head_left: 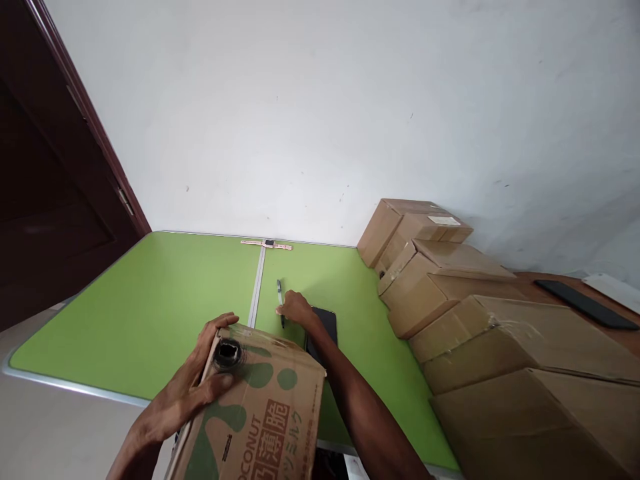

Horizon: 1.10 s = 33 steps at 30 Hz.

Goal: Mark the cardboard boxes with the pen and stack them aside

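My left hand grips the near-left edge of a printed cardboard box. Its thumb lies on the printed face and its fingers wrap over the top edge, beside a black-ringed hole. The box is tilted at the table's near side. Farther out, my right hand has its fingers closed at the middle of a slim pen, dark at its lower tip. Beneath my right forearm lies a flat black device, partly covered by the arm. A pink-strapped watch rests flat at the table's far edge.
The green folding table has a pale seam across it and a metal rim. Along its right side stand several brown cardboard boxes. Behind it rises a white wall; a dark door is at left.
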Each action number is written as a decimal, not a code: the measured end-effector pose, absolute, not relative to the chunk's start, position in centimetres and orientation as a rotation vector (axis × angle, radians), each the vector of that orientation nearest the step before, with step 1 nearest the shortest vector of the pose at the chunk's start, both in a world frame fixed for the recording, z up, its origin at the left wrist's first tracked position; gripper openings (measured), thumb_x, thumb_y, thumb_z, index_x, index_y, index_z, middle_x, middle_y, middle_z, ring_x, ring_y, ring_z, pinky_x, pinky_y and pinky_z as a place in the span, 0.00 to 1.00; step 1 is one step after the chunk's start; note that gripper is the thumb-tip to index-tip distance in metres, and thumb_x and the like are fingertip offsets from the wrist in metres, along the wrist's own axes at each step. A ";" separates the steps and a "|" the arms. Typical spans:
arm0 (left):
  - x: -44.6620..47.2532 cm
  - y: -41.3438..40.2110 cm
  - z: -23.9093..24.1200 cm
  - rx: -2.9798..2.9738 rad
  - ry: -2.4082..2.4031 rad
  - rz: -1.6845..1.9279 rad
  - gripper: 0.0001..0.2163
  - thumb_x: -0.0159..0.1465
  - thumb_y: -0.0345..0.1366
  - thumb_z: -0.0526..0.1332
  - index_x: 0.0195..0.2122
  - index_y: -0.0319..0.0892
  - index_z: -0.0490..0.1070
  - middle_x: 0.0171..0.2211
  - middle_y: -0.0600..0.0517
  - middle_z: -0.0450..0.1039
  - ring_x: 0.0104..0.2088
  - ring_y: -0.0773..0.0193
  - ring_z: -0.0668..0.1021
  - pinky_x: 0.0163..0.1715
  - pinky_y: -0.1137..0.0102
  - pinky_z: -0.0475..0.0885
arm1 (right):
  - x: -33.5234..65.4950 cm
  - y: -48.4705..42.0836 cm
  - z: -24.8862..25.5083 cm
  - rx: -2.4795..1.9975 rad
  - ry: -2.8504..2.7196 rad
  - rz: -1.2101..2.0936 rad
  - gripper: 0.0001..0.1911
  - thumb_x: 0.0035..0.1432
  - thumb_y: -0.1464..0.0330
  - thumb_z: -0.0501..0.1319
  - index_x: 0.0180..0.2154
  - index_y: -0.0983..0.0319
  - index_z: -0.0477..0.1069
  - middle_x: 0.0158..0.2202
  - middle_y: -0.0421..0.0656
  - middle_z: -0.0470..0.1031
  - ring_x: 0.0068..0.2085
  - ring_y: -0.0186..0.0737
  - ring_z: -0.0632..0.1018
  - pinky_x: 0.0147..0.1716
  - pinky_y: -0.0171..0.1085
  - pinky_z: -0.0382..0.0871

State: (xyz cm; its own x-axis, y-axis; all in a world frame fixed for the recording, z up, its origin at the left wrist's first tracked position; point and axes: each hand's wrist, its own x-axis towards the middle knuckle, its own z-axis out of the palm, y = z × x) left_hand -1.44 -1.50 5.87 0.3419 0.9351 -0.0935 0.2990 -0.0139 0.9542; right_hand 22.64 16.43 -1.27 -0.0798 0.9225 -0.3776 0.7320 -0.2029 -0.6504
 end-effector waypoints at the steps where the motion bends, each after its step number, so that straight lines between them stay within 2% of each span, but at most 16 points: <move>1: -1.4 -1.5 5.9 1.547 1.163 0.752 0.36 0.68 0.55 0.63 0.74 0.56 0.53 0.76 0.48 0.48 0.75 0.35 0.54 0.73 0.43 0.50 | 23.0 16.4 -0.9 -1.885 -1.764 1.198 0.18 0.70 0.60 0.66 0.55 0.62 0.74 0.54 0.48 0.78 0.48 0.46 0.82 0.47 0.48 0.80; 4: -1.3 -1.6 6.1 1.535 1.179 0.781 0.36 0.67 0.52 0.64 0.74 0.57 0.54 0.76 0.49 0.50 0.74 0.35 0.55 0.73 0.43 0.52 | 25.1 15.2 1.5 -1.615 -1.610 1.269 0.14 0.72 0.59 0.63 0.47 0.64 0.75 0.43 0.45 0.81 0.37 0.39 0.82 0.37 0.39 0.80; 7: -1.1 -1.3 6.1 1.540 1.155 0.782 0.36 0.67 0.52 0.64 0.74 0.55 0.54 0.74 0.47 0.54 0.73 0.34 0.57 0.72 0.42 0.55 | 26.8 12.1 4.9 -1.325 -1.469 1.245 0.17 0.71 0.53 0.58 0.41 0.60 0.71 0.37 0.46 0.81 0.33 0.37 0.81 0.30 0.34 0.76; 9: -0.8 -1.1 6.1 1.548 1.127 0.782 0.37 0.66 0.52 0.64 0.74 0.53 0.54 0.73 0.45 0.55 0.72 0.34 0.59 0.71 0.41 0.56 | 26.8 9.0 6.8 -1.126 -1.391 1.286 0.19 0.65 0.48 0.61 0.38 0.57 0.69 0.34 0.43 0.81 0.31 0.39 0.81 0.26 0.34 0.75; 11: -0.4 -1.0 6.3 1.555 1.119 0.789 0.37 0.66 0.49 0.65 0.73 0.52 0.54 0.72 0.44 0.56 0.71 0.34 0.60 0.71 0.41 0.56 | 25.7 5.5 8.0 -0.837 -1.264 1.435 0.17 0.61 0.50 0.68 0.36 0.56 0.71 0.29 0.41 0.80 0.28 0.40 0.81 0.22 0.35 0.75; 14: -0.1 -1.1 6.4 1.572 1.133 0.816 0.36 0.64 0.45 0.66 0.72 0.51 0.56 0.71 0.44 0.57 0.69 0.37 0.61 0.70 0.43 0.57 | 22.9 0.9 7.9 -0.597 -1.164 1.426 0.10 0.65 0.57 0.68 0.38 0.56 0.77 0.32 0.41 0.82 0.31 0.40 0.83 0.26 0.35 0.78; 18: -0.4 -1.6 6.2 1.577 1.138 0.859 0.35 0.64 0.43 0.66 0.71 0.53 0.56 0.69 0.45 0.58 0.67 0.40 0.63 0.68 0.45 0.61 | 19.7 -2.2 6.1 -0.662 -1.209 1.106 0.04 0.68 0.64 0.67 0.43 0.53 0.81 0.41 0.42 0.83 0.40 0.40 0.85 0.40 0.37 0.82; 24: -0.7 -2.0 6.2 1.522 1.155 0.910 0.34 0.62 0.42 0.67 0.68 0.52 0.59 0.66 0.45 0.60 0.65 0.41 0.65 0.67 0.45 0.62 | 18.4 -2.7 5.4 -0.859 -1.469 0.763 0.08 0.68 0.68 0.66 0.46 0.51 0.81 0.44 0.42 0.85 0.41 0.42 0.85 0.46 0.41 0.82; 28: -0.7 -2.1 6.4 1.470 1.151 0.901 0.35 0.62 0.43 0.67 0.69 0.52 0.58 0.63 0.45 0.61 0.64 0.41 0.66 0.64 0.47 0.66 | 18.4 -2.6 5.6 -0.844 -1.563 0.698 0.09 0.67 0.70 0.66 0.47 0.52 0.81 0.45 0.43 0.86 0.46 0.45 0.86 0.48 0.40 0.82; 33: -0.7 -2.1 6.5 1.461 1.164 0.892 0.35 0.61 0.44 0.67 0.69 0.51 0.58 0.63 0.45 0.60 0.63 0.40 0.66 0.63 0.47 0.65 | 18.6 -2.5 5.3 -0.828 -1.630 0.715 0.11 0.67 0.72 0.66 0.47 0.53 0.80 0.47 0.44 0.85 0.49 0.45 0.85 0.49 0.40 0.82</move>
